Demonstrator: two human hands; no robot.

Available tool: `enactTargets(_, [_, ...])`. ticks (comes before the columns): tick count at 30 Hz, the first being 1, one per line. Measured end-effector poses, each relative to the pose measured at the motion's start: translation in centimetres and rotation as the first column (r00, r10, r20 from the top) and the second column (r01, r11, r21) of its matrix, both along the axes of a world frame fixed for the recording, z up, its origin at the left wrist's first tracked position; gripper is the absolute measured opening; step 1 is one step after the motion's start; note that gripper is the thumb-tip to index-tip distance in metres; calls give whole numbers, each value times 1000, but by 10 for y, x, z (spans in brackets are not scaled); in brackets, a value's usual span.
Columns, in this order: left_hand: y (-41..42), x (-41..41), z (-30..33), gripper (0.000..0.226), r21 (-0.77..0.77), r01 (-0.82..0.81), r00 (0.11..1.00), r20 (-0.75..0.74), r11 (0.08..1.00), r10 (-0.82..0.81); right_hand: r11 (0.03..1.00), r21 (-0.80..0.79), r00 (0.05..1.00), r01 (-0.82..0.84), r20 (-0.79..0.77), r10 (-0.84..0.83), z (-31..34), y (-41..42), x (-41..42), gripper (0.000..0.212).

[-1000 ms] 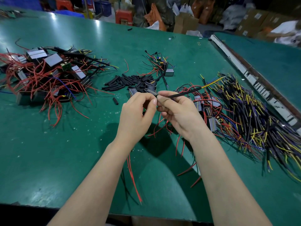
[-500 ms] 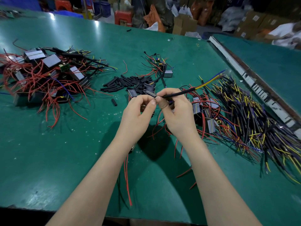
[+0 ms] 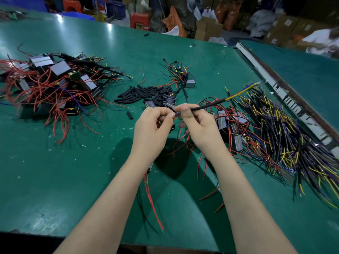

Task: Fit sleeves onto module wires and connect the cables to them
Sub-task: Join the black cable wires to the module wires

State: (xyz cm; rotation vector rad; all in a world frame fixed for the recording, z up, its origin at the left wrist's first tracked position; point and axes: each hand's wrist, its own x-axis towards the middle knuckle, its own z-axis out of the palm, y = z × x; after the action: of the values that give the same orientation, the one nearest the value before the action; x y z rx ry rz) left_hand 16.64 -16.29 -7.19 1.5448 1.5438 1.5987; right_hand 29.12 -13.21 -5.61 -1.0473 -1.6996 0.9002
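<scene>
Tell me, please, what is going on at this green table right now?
A person is joining wires by hand. The right hand pinches a black cable whose yellow and blue ends point away to the right; the left hand pinches thin wires at the cable's near end. Loose black sleeves lie just beyond the hands, a cable pile lies right, and modules with red wires left.
</scene>
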Motion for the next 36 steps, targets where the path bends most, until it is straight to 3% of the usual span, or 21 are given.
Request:
enactTargets(3, [-2, 2, 1, 11, 68, 7, 994, -113, 998, 1, 990, -123, 992, 71, -91, -82, 0, 2, -3, 27])
enactTargets(6, [-4, 3, 2, 6, 107, -9, 981, -190, 994, 29, 974, -224, 987, 32, -147, -67, 0, 4, -5, 38])
enactTargets(11, [-5, 4, 3, 10, 111, -109, 966, -224, 988, 132, 992, -117, 986, 53, -149, -70, -6, 1, -10, 26])
enactTargets(14, [-5, 5, 3, 5, 27, -93, 988, -125, 995, 95, 991, 62, 993, 117, -21, -116, -8, -2, -11, 21])
enactTargets(18, [-5, 5, 6, 19, -98, 9, 998, 66, 995, -2, 952, 279, 989, 123, 48, -141, -10, -2, -8, 14])
enactTargets(23, [-3, 5, 11, 19, -160, 214, 908, 397, 964, -135, 877, 455, 974, 155, 78, -213, -12, -3, -4, 17])
enactTargets(25, [-2, 4, 11, 21, -134, 229, 893, 423, 964, -153, 911, 390, 984, 133, 56, -167, -10, -3, -4, 22])
enactTargets(28, [-1, 2, 9, 24, -121, 162, 900, 426, 979, -96, 993, 103, 998, 63, -20, -61, -2, -5, -6, 39])
enactTargets(30, [-2, 2, 9, 25, -103, 100, 914, 402, 990, -51, 998, -6, 989, 66, -129, -67, 2, -5, -5, 34])
enactTargets(33, [-1, 0, 8, 23, -85, -15, 950, 311, 996, 41, 994, -40, 977, 98, -187, -104, 6, -5, -6, 25])
enactTargets(36, [-2, -1, 7, 22, -59, -78, 967, 237, 995, 90, 995, -33, 984, 98, -147, -102, 6, -6, -10, 19])
